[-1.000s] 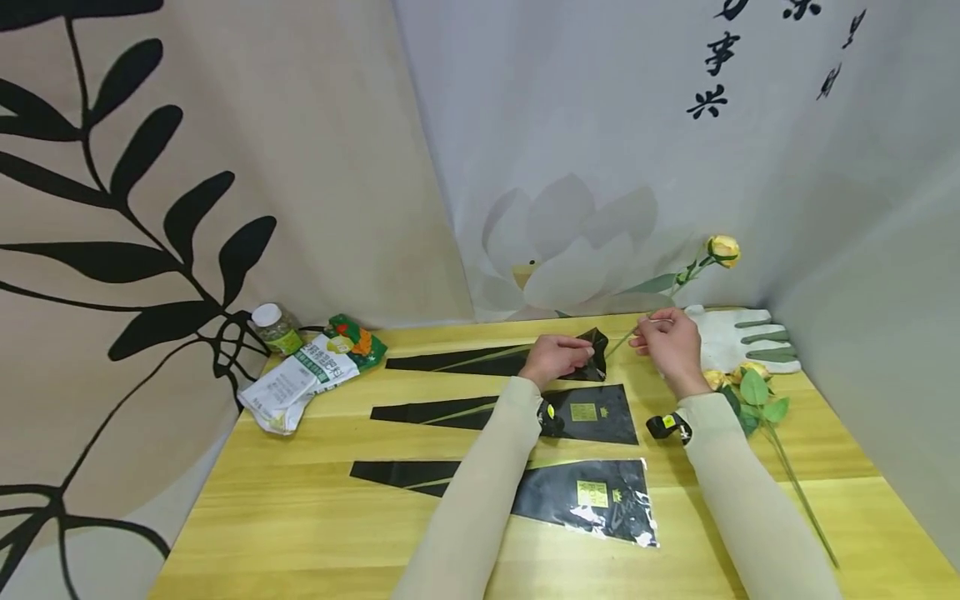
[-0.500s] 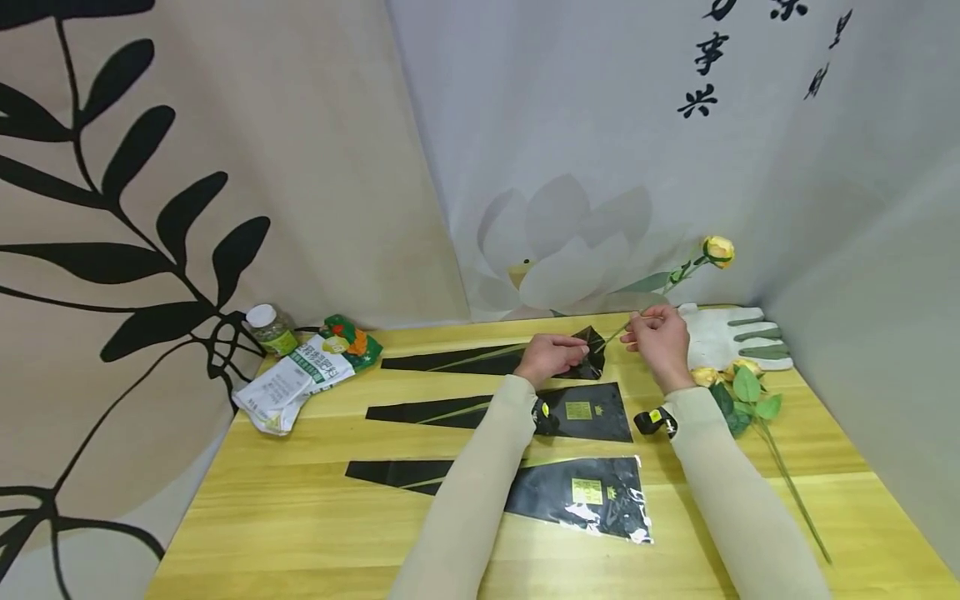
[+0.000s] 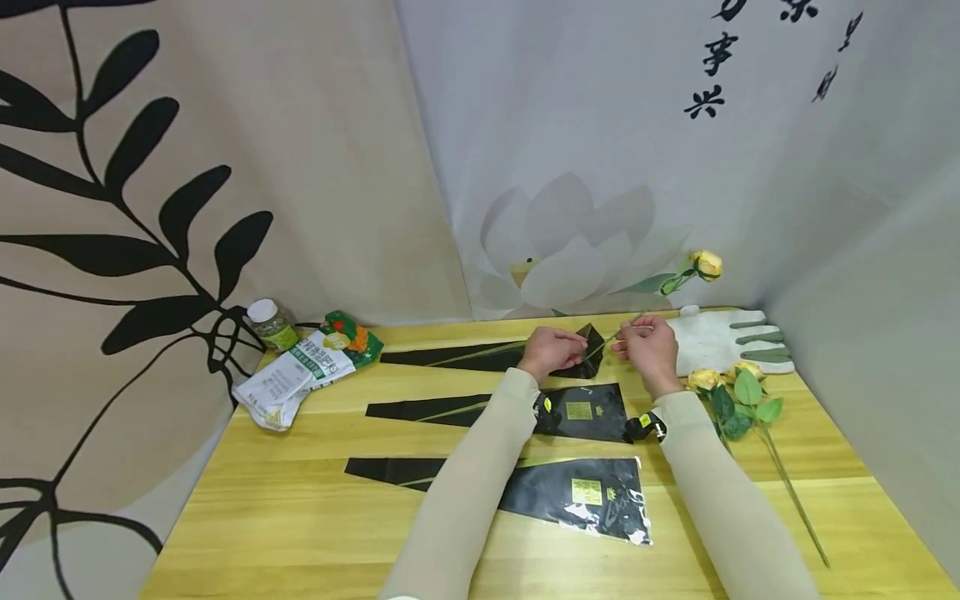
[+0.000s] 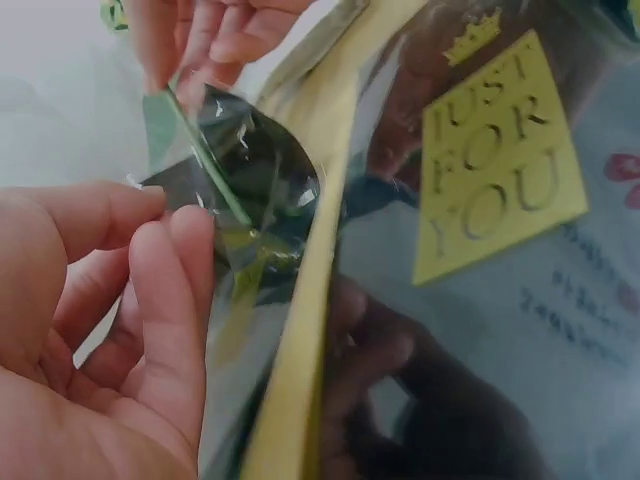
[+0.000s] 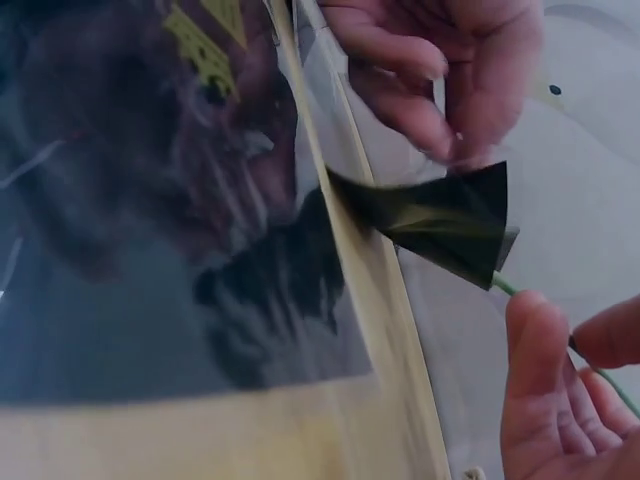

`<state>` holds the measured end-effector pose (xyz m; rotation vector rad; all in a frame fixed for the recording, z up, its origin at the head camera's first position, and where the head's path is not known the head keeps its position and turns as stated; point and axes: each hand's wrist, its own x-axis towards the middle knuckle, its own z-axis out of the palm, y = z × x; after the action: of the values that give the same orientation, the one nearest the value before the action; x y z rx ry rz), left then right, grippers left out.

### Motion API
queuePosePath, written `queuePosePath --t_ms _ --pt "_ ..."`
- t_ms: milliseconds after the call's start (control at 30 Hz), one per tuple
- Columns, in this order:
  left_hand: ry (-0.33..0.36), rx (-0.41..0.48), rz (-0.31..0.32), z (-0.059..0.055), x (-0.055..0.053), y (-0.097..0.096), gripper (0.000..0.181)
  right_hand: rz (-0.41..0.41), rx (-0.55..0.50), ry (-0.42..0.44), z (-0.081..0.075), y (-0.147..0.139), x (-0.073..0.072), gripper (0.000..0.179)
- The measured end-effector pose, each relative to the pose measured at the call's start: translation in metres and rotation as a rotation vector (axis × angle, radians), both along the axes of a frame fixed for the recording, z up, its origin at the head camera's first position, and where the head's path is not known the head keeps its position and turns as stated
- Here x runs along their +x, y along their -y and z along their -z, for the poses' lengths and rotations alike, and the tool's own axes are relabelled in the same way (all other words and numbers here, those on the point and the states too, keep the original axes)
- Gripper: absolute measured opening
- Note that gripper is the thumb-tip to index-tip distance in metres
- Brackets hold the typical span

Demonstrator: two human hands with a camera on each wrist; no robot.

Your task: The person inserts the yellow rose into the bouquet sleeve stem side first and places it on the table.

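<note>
Slanting into a flared black sleeve (image 5: 430,220) pinched in left grip (image 3: 553,352), yellow green-stemmed rose (image 3: 707,265) pinched in right grip (image 3: 647,352).

rear wrapper (image 3: 487,361), front wrapper (image 3: 551,497): smooth plastic film, glossy; tabletop (image 3: 300,517): wood-grained, low sheen; backdrop (image 3: 322,167): matt cloth; glove (image 3: 705,343): matt, cloth-like.

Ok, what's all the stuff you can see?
Flower wrappers: three, mostly black, middle
Held rose: one, yellow and green, at back wrapper's mouth
Loose roses: at least two, yellow, right
Glove: at least one, white and green, back right
Jar: one, clear, white-lidded, back left
Packet: one, white and green, beside jar
Table: one, yellowish, underneath
Backdrop: one or more, pale, behind
Wrist cameras: two, black, on wrists
Arms: two, cream-sleeved, front
Left hand: one, bare, pinching back wrapper
Right hand: one, bare, pinching held rose
</note>
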<state>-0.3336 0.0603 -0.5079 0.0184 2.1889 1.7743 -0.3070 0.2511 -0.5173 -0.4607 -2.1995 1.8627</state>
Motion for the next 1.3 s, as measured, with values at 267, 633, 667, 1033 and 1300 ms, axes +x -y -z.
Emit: queuePosePath --t_ms 267,633,667,1033,1300 --pt "-0.006 0.097 -0.058 -0.007 0.004 -0.005 0.015 -0.001 -0.02 -0.004 0.003 0.003 -0.001 0.021" --pt "-0.005 0.226 -0.072 0.002 0.002 -0.012 0.011 -0.015 -0.028 0.012 0.001 0.018 -0.003 0.02" --pt "-0.005 0.235 -0.077 0.002 0.002 -0.012 0.01 -0.016 -0.024 0.015 0.001 0.019 -0.003 0.02" --pt "-0.027 0.242 -0.12 0.006 0.001 -0.013 0.01 -0.041 -0.038 0.045 0.005 0.024 -0.003 0.041" --pt "-0.024 0.238 -0.115 0.004 0.001 -0.013 0.013 -0.064 -0.094 0.052 0.002 0.03 0.0 0.033"
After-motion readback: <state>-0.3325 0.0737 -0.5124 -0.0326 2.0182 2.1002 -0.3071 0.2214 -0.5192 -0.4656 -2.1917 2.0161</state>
